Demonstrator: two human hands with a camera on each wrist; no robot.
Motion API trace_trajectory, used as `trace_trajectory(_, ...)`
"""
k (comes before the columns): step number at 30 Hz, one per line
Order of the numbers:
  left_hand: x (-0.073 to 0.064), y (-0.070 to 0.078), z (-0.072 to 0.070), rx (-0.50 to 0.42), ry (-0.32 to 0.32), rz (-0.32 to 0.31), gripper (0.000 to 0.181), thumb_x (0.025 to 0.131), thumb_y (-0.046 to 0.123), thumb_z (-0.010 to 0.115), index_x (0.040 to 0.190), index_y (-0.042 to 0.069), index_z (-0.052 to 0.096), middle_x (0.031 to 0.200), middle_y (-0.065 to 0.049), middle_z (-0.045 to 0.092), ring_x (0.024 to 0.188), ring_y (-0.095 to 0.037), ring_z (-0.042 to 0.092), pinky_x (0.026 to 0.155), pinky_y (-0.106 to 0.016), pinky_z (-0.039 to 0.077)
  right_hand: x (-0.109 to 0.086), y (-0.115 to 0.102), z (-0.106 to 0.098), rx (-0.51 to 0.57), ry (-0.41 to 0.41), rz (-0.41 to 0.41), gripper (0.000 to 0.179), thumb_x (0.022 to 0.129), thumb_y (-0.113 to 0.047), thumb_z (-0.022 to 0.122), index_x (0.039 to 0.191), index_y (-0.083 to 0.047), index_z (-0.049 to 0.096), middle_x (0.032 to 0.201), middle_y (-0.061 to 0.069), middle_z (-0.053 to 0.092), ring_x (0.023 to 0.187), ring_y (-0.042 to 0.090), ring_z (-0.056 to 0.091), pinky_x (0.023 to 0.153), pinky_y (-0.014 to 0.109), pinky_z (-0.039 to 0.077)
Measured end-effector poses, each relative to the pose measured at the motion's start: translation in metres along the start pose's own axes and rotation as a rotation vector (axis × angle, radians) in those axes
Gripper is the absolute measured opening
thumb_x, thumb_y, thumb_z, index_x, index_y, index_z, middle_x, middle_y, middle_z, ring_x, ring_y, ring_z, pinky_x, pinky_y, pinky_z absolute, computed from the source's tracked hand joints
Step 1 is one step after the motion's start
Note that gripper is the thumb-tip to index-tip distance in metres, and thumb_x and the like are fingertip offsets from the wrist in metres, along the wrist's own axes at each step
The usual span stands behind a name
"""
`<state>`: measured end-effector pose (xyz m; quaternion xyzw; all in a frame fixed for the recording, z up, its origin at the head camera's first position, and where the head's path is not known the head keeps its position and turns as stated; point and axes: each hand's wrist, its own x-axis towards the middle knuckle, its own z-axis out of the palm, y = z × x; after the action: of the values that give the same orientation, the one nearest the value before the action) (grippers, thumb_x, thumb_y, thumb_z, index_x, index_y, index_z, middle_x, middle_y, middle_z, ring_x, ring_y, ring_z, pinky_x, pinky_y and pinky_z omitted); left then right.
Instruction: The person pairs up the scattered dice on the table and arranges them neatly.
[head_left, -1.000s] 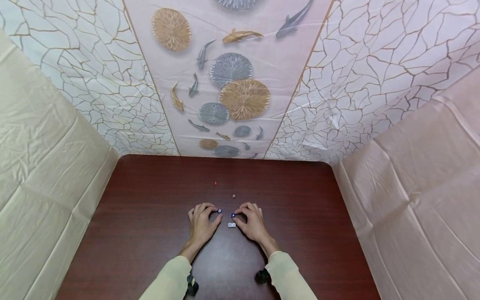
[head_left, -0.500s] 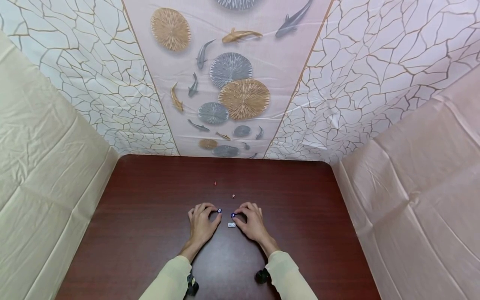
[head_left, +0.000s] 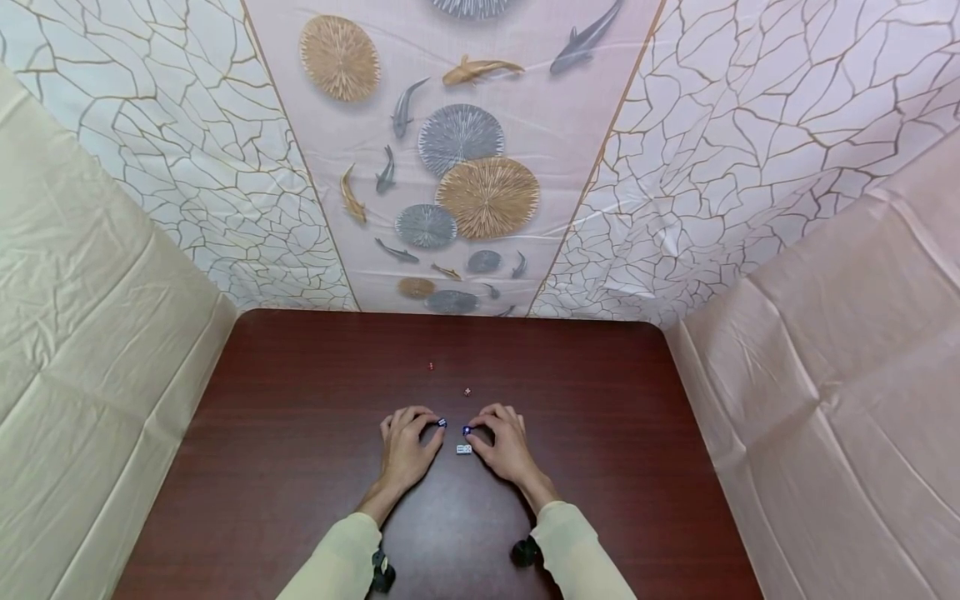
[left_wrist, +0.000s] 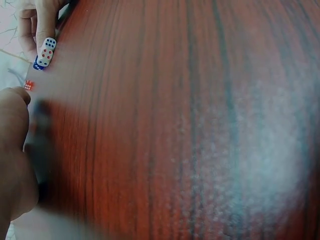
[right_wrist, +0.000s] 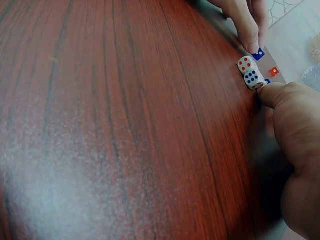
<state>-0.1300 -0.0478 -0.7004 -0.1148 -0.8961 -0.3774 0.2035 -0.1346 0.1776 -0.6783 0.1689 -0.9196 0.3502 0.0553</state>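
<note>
Pinching 1 blue die (head_left: 442, 423) in my L hand (head_left: 405, 450), 2nd blue die (head_left: 467, 431) in my R hand (head_left: 506, 447), gap btwn, white pair (head_left: 463, 449) nearer R

In the head view, we find the far red die (head_left: 431, 367) and the nearer red die (head_left: 467, 392) too small to count pips; the bottom edge crops both sleeves (head_left: 337, 554). The left wrist view's edge cuts into the left hand (left_wrist: 14, 147), and in the right wrist view the right hand (right_wrist: 304, 135) mostly hides its blue die (right_wrist: 268, 81).
</note>
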Motion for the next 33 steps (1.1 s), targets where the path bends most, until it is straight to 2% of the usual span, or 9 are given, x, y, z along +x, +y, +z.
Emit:
trace_trajectory(4,-0.0001,0.0016,0.0009,-0.004,-0.001,0.052,0.018,0.089,0.011,0.095,0.104,0.01,0.086,0.112,-0.006,0.08,0.112,-0.034,0.071,0.104,-0.062,0.041,-0.0001,0.0003,-0.0001,0.0,0.001,-0.001,0.019,0.096,-0.019,0.091,0.113,-0.013,0.085,0.121,0.007,0.073,0.113,0.026,0.062,0.098,0.048,0.04)
trace_trajectory(8,-0.0003,0.0047,0.0009,-0.028,-0.034,0.078,0.018,0.089,0.011,0.094,0.105,0.009,0.086,0.112,-0.006,0.081,0.114,-0.037,0.071,0.107,-0.065,0.042,-0.0005,0.0004,-0.0002,-0.002,-0.005,0.001,0.019,0.097,-0.019,0.091,0.114,-0.013,0.085,0.122,0.006,0.073,0.114,0.026,0.062,0.098,0.047,0.04)
trace_trajectory(14,-0.0007,0.0086,0.0014,-0.046,-0.091,0.079,0.018,0.092,0.013,0.093,0.108,0.01,0.086,0.115,-0.005,0.081,0.117,-0.038,0.071,0.111,-0.066,0.041,-0.0007,0.0006,-0.0003,-0.002,-0.006,-0.001,0.019,0.097,-0.019,0.09,0.114,-0.013,0.085,0.122,0.007,0.073,0.114,0.026,0.062,0.098,0.047,0.04)
trace_trajectory(20,-0.001,0.0086,0.005,-0.037,-0.115,0.083,0.018,0.093,0.017,0.093,0.109,0.012,0.086,0.117,-0.004,0.081,0.12,-0.036,0.07,0.111,-0.064,0.039,-0.0003,0.0014,0.0003,-0.014,-0.008,-0.002,0.019,0.097,-0.019,0.091,0.114,-0.013,0.085,0.121,0.006,0.073,0.114,0.026,0.062,0.099,0.047,0.041)
trace_trajectory(33,-0.0009,0.0074,0.008,-0.031,-0.129,0.097,0.018,0.094,0.019,0.092,0.11,0.011,0.087,0.119,-0.005,0.081,0.121,-0.037,0.069,0.109,-0.062,0.037,-0.001,0.0013,-0.0003,-0.005,-0.011,-0.003,0.019,0.098,-0.019,0.09,0.115,-0.013,0.085,0.122,0.007,0.073,0.113,0.026,0.061,0.098,0.048,0.04)
